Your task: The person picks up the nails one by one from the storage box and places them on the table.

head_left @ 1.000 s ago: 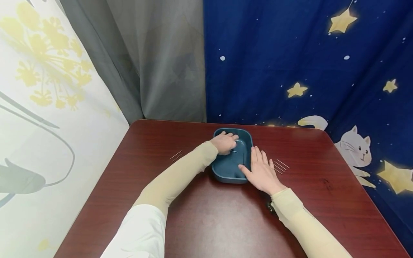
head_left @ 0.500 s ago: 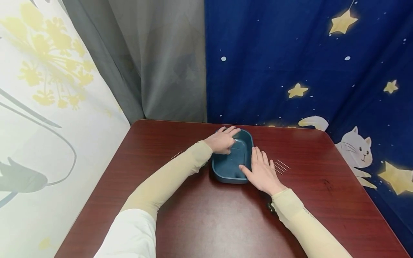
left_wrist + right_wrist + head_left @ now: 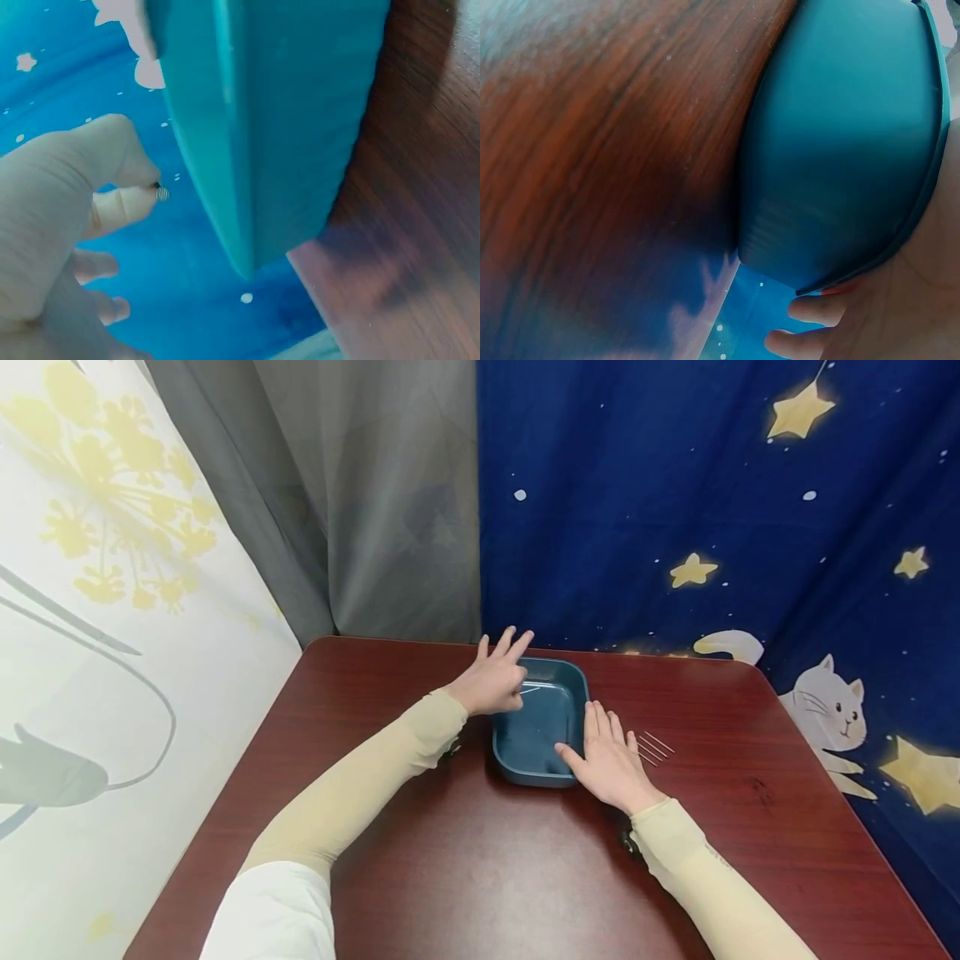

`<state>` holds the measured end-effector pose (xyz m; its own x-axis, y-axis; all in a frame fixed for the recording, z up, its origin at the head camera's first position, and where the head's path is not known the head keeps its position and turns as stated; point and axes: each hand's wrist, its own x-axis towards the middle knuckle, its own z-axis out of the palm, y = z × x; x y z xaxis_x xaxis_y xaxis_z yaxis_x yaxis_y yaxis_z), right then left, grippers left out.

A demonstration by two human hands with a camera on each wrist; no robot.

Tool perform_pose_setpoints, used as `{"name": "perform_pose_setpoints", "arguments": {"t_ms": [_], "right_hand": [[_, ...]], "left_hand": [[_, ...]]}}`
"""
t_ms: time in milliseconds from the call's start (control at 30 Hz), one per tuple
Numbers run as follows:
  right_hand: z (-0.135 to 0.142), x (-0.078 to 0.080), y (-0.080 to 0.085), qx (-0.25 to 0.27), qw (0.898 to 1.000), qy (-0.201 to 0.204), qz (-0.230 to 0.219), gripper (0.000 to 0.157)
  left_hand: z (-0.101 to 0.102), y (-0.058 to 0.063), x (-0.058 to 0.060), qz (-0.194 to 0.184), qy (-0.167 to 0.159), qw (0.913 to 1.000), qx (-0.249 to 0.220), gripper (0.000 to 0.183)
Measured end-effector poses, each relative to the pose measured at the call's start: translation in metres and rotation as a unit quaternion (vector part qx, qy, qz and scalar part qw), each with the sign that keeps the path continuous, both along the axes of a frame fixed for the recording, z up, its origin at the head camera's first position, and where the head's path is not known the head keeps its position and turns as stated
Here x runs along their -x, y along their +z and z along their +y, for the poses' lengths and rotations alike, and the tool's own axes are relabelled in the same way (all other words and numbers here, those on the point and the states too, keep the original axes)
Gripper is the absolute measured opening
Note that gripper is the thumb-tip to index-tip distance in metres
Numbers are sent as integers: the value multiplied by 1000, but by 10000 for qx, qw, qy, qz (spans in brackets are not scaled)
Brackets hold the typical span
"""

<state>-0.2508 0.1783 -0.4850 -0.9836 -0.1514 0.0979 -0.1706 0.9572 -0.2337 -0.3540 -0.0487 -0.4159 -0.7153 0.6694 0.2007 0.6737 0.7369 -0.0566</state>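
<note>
A dark teal open-topped box with rounded corners stands on the table. At its left rim, my left hand pinches a thin metal rod between thumb and index finger. The rod's small ridged end pokes out from the fingertips in the left wrist view; the other three fingers are spread. My right hand lies along the box's right side, fingers straight and thumb reaching over the rim. Just right of that hand, several thin metal rods lie side by side on the table.
The reddish-brown wooden table has rounded far corners. Behind it hang a grey curtain and a blue star-patterned curtain. A white patterned cloth borders the left side.
My left hand has moved out of the box, up and left to its left rim, with the rod pinched. The forearm now covers where rods lay on the left. The right hand has stayed put.
</note>
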Motion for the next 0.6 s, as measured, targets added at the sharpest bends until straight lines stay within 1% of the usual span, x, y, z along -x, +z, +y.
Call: {"name": "perform_pose_setpoints", "arguments": {"t_ms": [167, 300, 433, 600], "right_hand": [[-1, 0, 1, 45, 10000, 15, -6, 98], [1, 0, 2, 75, 10000, -2, 19, 99], [1, -1, 2, 82, 10000, 4, 16, 98], [0, -2, 2, 88, 10000, -23, 10, 96]], "left_hand": [[-32, 12, -3, -198, 387, 9987, -258, 19], [-55, 16, -5, -415, 698, 9957, -438, 19], [-73, 15, -11, -635, 896, 9925, -545, 21], [-90, 7, -20, -866, 1208, 9868, -643, 23]]}}
